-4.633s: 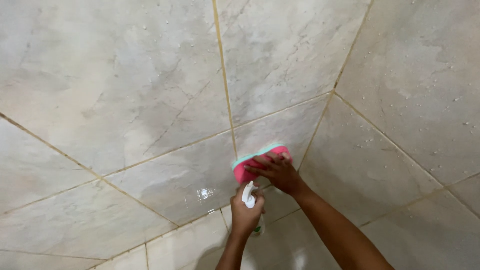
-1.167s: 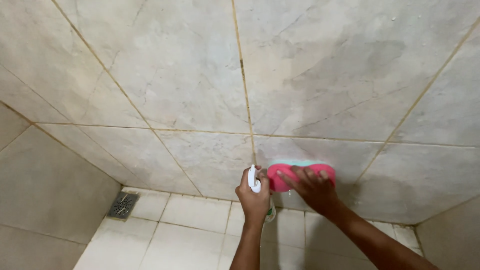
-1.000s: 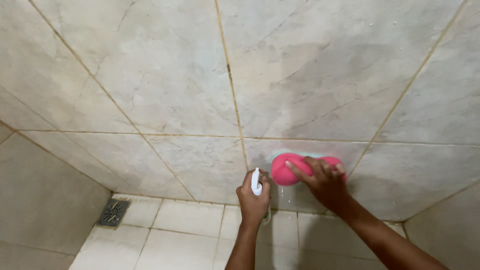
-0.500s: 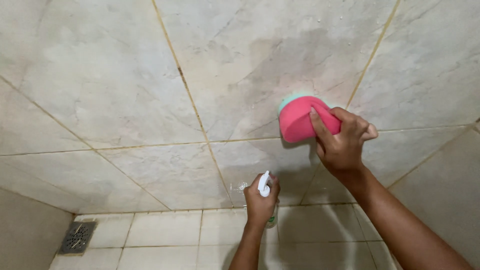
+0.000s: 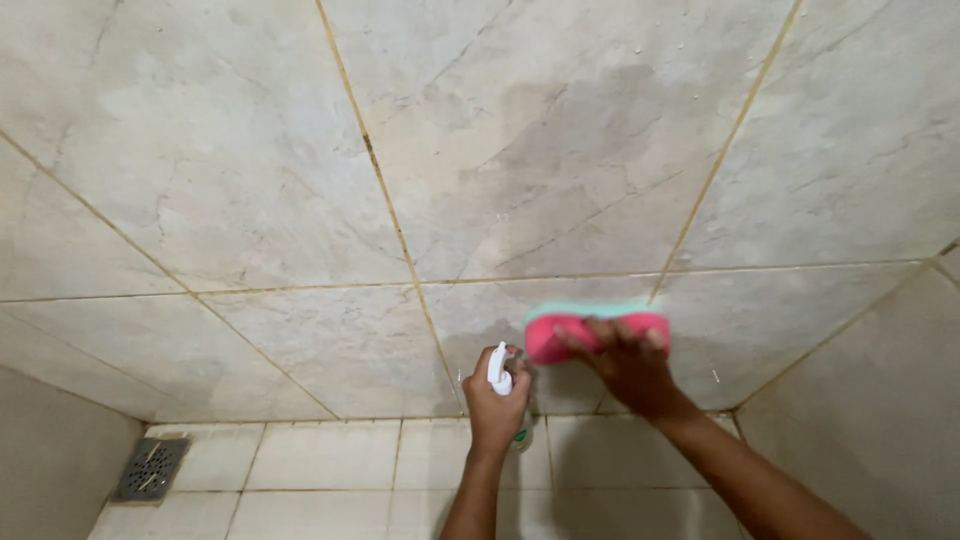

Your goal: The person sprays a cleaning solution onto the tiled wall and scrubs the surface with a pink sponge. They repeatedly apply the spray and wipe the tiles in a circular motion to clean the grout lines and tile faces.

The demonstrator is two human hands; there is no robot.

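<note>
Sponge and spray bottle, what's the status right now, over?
Right hand presses pink sponge flat on wall tile. Left hand grips white spray bottle, nozzle up. Nothing in the way.

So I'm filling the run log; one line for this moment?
left hand: grips white spray bottle | right hand: presses pink sponge on wall tile | floor drain lower left

walls: large beige marbled tiles (image 5: 560,150), yellowed grout | floor: small pale tiles (image 5: 325,455) | drain: metal grate (image 5: 148,468), lower left
</note>
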